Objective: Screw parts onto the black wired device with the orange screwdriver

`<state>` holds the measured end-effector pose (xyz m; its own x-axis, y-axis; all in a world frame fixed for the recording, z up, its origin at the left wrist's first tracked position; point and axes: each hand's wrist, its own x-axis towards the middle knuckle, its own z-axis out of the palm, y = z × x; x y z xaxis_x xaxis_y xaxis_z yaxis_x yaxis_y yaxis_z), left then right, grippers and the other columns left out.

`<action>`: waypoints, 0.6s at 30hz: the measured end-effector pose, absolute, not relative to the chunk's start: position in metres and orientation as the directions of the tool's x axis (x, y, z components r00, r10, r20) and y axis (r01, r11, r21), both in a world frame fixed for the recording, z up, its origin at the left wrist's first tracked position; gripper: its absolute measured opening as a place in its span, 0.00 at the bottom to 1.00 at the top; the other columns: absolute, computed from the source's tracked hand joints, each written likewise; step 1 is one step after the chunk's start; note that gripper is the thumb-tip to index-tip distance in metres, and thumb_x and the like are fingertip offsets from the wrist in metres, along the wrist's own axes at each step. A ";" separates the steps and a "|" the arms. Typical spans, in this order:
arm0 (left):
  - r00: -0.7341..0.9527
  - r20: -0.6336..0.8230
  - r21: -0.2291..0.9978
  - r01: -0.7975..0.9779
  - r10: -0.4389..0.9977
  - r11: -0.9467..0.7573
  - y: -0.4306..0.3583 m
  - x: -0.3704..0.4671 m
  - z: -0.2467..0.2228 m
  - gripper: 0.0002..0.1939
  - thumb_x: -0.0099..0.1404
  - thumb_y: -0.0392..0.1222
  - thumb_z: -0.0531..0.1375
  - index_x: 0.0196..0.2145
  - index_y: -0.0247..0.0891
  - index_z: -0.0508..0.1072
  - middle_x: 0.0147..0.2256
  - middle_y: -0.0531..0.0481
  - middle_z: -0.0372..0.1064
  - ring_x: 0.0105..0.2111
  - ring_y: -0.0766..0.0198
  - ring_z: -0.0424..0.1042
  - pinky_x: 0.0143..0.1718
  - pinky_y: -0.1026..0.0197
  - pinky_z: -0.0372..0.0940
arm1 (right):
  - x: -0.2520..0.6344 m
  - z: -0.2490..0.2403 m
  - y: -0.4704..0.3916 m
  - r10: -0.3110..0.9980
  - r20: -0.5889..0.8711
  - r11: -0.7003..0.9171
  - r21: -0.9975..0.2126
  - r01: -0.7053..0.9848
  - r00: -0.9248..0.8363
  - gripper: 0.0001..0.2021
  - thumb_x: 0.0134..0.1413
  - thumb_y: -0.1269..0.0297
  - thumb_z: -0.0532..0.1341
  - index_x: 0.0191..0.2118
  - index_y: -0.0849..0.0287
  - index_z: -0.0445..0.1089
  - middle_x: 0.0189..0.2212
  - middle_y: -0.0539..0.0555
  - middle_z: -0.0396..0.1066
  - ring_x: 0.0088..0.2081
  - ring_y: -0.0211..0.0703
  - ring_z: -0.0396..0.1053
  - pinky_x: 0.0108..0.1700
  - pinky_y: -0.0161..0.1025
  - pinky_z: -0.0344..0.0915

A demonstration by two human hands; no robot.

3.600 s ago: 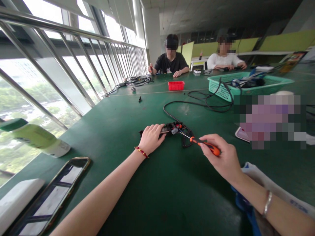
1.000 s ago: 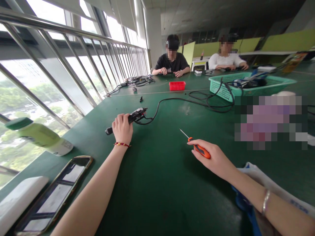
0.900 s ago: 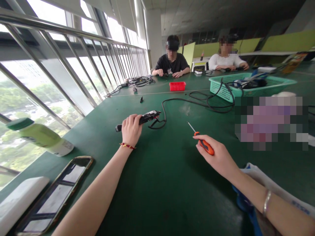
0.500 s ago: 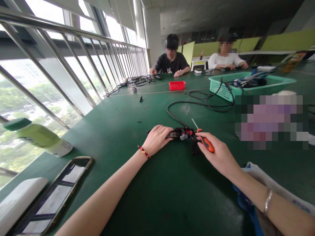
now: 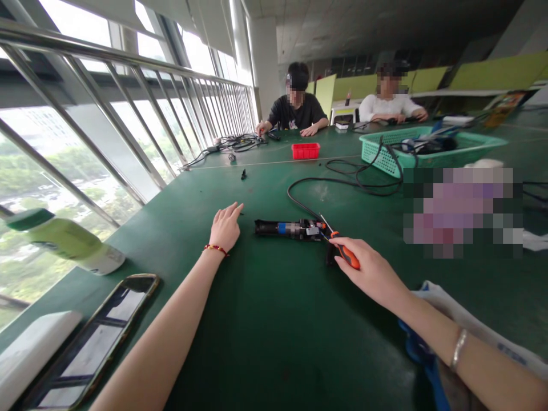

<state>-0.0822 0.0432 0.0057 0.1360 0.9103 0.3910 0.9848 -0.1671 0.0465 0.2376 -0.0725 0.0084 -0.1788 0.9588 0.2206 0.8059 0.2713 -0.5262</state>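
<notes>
An opened black power tool [image 5: 291, 229] with a blue band and exposed inner parts lies on the green table, its cord running off behind. My right hand [image 5: 363, 264] is closed around an orange and black screwdriver [image 5: 349, 256], whose metal shaft points up and left over the tool's right end. To the left of the tool and apart from it, my left hand [image 5: 225, 227] rests with fingers stretched forward, holding nothing visible. By its fingertips is a tiny dark piece [image 5: 242, 213], partly hidden.
A red tray [image 5: 305, 151], a small black part [image 5: 244, 174] and a green basket [image 5: 432, 161] with cables stand farther back. At left lie a bottle [image 5: 68, 242], a phone [image 5: 96, 342] and a white case [image 5: 36, 348]. Two people sit across the table.
My left hand has let go of the tool and moved left, uncovering its black end and blue band. The screwdriver and my right hand have shifted slightly left and down in the view.
</notes>
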 end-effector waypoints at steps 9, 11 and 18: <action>0.167 0.233 0.011 0.985 0.958 -0.175 0.046 -0.090 0.002 0.28 0.60 0.28 0.45 0.58 0.33 0.60 0.58 0.45 0.58 0.57 0.58 0.57 0.59 0.55 0.53 | 0.238 0.009 -0.074 0.961 0.213 0.268 -0.539 0.798 -0.179 0.17 0.54 0.61 0.53 0.50 0.53 0.64 0.47 0.56 0.68 0.45 0.48 0.69 0.47 0.48 0.66; 0.126 0.257 -0.030 0.992 0.958 -0.123 0.040 -0.081 0.007 0.24 0.61 0.28 0.45 0.53 0.32 0.65 0.55 0.43 0.62 0.54 0.57 0.60 0.55 0.56 0.59 | 0.238 0.009 -0.074 0.961 0.212 0.268 -0.540 0.798 -0.180 0.18 0.54 0.60 0.53 0.51 0.52 0.64 0.47 0.56 0.68 0.45 0.48 0.69 0.47 0.48 0.67; -0.114 0.168 -0.219 0.964 0.979 0.150 0.012 -0.030 0.032 0.21 0.62 0.22 0.42 0.40 0.26 0.73 0.41 0.33 0.67 0.44 0.52 0.68 0.34 0.57 0.69 | 0.238 0.011 -0.073 0.961 0.212 0.268 -0.531 0.804 -0.180 0.17 0.54 0.62 0.53 0.50 0.54 0.64 0.47 0.56 0.68 0.45 0.47 0.68 0.47 0.46 0.66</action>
<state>-0.0303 0.0120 0.0317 -0.1142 0.9791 0.1684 0.9641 0.1502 -0.2192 0.2379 -0.0730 0.0112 -0.1801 0.9606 0.2117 0.8039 0.2678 -0.5310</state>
